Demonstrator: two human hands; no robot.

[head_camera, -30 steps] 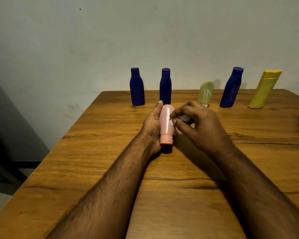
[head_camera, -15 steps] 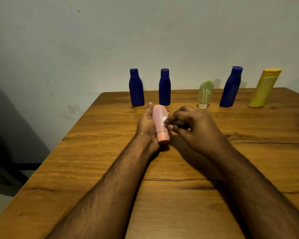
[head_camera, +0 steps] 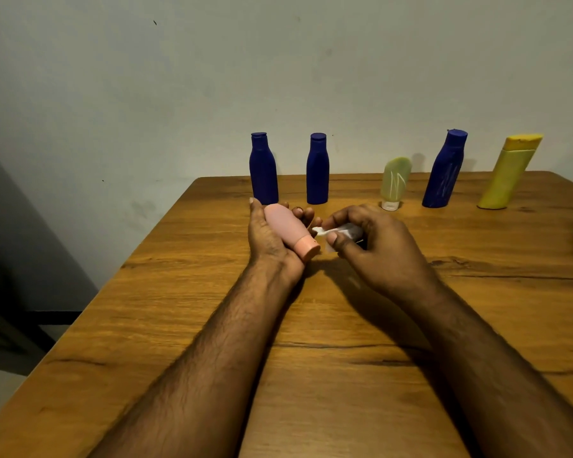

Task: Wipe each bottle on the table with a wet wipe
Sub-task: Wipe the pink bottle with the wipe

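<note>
Fingers [head_camera: 306,214] of the left hand [head_camera: 268,233] grip the pink bottle [head_camera: 288,228]; right hand [head_camera: 374,246] pinches the wet wipe [head_camera: 334,230].
Bottle probably light, smooth; best held mid-body.

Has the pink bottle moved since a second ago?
Yes. The pink bottle, held in the left hand, has shifted left: it sat below the second blue bottle before, now nearer the first blue bottle, cap tilted right.

Wooden table [head_camera: 344,375]: orange-brown top, dark grain lines and knots, far edge set against the wall. Wall [head_camera: 212,77] behind the table: plain, pale grey-green, with small dark specks and a faint smudge left of the table's far corner. Dark shadowed area low on the wall, left of the table. Pale floor [head_camera: 0,388] below the table's left edge. Lighting dim.
</note>
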